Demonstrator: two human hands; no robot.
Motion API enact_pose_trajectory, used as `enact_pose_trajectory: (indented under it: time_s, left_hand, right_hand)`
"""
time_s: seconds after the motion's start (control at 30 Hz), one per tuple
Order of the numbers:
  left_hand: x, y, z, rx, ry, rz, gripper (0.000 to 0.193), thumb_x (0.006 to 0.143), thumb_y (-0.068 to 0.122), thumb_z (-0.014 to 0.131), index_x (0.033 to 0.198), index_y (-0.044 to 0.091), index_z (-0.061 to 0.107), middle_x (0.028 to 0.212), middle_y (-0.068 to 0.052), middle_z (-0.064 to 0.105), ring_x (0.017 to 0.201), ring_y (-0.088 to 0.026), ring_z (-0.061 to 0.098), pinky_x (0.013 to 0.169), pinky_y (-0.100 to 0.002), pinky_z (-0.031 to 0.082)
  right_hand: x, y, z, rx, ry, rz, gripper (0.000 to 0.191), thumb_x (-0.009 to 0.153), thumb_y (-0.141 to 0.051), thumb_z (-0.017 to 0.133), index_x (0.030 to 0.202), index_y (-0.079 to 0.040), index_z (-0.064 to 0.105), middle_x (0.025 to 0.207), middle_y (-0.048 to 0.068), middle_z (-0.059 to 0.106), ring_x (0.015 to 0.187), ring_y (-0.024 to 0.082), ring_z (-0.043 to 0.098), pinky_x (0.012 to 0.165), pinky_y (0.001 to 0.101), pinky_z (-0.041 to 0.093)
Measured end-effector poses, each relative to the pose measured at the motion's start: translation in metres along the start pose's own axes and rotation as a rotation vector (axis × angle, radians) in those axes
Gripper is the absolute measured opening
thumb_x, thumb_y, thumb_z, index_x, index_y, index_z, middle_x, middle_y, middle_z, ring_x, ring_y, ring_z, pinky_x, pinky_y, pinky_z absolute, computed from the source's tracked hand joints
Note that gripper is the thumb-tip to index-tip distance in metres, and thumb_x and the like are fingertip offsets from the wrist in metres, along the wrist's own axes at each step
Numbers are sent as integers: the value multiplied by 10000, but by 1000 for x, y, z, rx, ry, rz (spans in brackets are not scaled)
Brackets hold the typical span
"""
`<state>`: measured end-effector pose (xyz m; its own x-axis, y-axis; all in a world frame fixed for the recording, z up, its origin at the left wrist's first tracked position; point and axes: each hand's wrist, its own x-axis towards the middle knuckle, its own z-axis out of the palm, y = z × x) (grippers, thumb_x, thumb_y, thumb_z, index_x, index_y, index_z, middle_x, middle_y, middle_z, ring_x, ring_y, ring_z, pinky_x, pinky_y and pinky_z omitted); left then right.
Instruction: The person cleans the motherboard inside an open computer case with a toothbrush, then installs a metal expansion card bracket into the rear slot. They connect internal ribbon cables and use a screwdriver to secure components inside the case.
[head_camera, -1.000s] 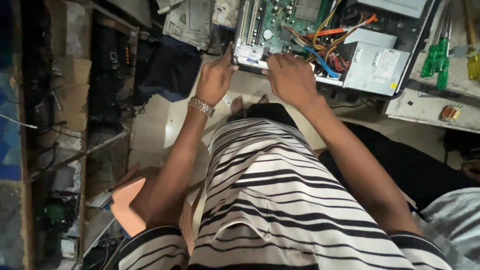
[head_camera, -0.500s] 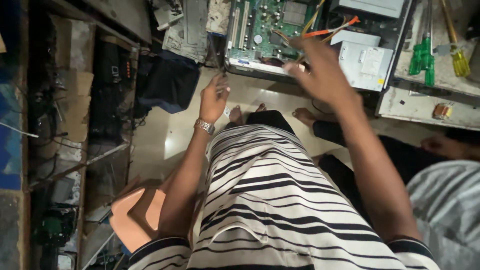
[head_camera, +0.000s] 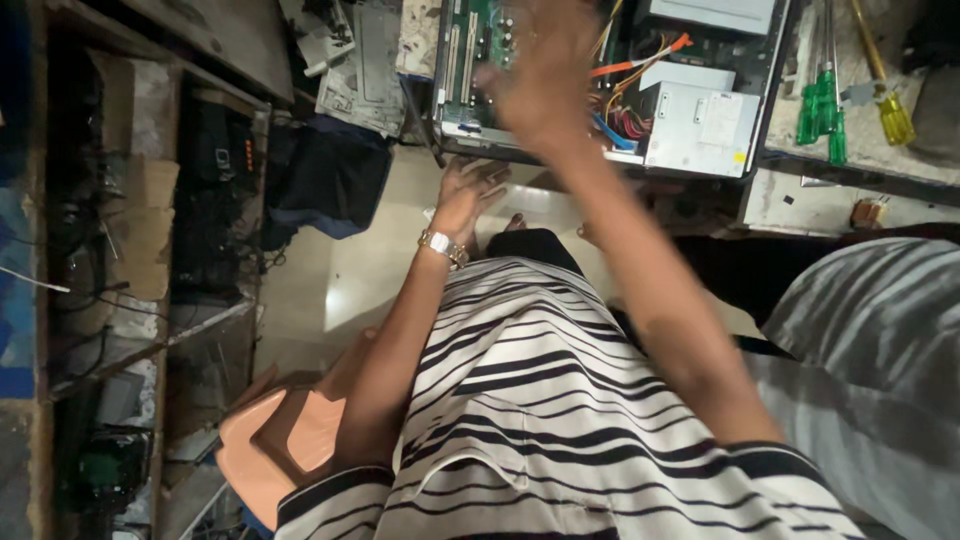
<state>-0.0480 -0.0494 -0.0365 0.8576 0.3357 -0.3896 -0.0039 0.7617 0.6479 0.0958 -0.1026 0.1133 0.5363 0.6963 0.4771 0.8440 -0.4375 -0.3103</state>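
Note:
An open computer case (head_camera: 700, 120) lies on the bench edge, showing a green motherboard (head_camera: 472, 55), coloured cables (head_camera: 640, 75) and a grey metal drive box. My right hand (head_camera: 545, 70) is raised over the motherboard, blurred, fingers spread, holding nothing that I can make out. My left hand (head_camera: 470, 190), with a metal wristwatch (head_camera: 442, 246), hangs just below the case's front edge, fingers loosely apart and empty. My black-and-white striped shirt fills the lower middle.
Two green-handled screwdrivers (head_camera: 822, 110) and a yellow-handled one (head_camera: 892, 115) lie on the bench at the right. Another person's striped sleeve (head_camera: 880, 300) is at the right. A peach plastic stool (head_camera: 280, 445) stands lower left. Shelves of electronics line the left. A dark bag (head_camera: 330, 175) lies on the floor.
My left hand has dropped from the case edge to below it. My right hand has lifted off the case front and moved up over the motherboard. The view has shifted.

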Motion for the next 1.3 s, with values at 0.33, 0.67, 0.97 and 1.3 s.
enact_pose_trajectory:
  time_s: [0.33,0.67,0.97,1.3]
  left_hand:
    - [-2,3,5,-119,54,-44,637,880,-96,498,1455,57,271,1380,-237,549,1254,-356,614,1046,-526,541]
    - [27,-13,18,-402,123,7,366,777,-167,545,1116,-30,546,1009,-139,642,964,-288,639,997,-572,558]
    - [-9,3,29,-394,81,37,694,743,-232,447,1357,90,406,1298,-245,544,1233,-395,564,1085,-529,487]
    - [-1,-15,4,-397,21,7,559,775,-261,474,1274,-95,283,1372,-323,483,1363,-448,500,1123,-559,454]
  right_hand:
    - [-32,19,44,220,-171,-115,630,1016,-366,737,1460,-7,469,1474,236,491,1353,437,469,1161,589,327]
    - [-89,57,-12,244,-259,-220,313,907,-62,707,1219,-46,704,1122,128,693,1081,340,643,1089,513,444]
    - [-72,57,-64,259,-353,-131,473,852,36,701,1314,-67,705,994,135,697,917,338,639,841,436,506]
    - [-75,51,-47,191,-237,-173,490,838,54,674,1315,-54,696,1074,87,694,989,296,619,882,424,450]
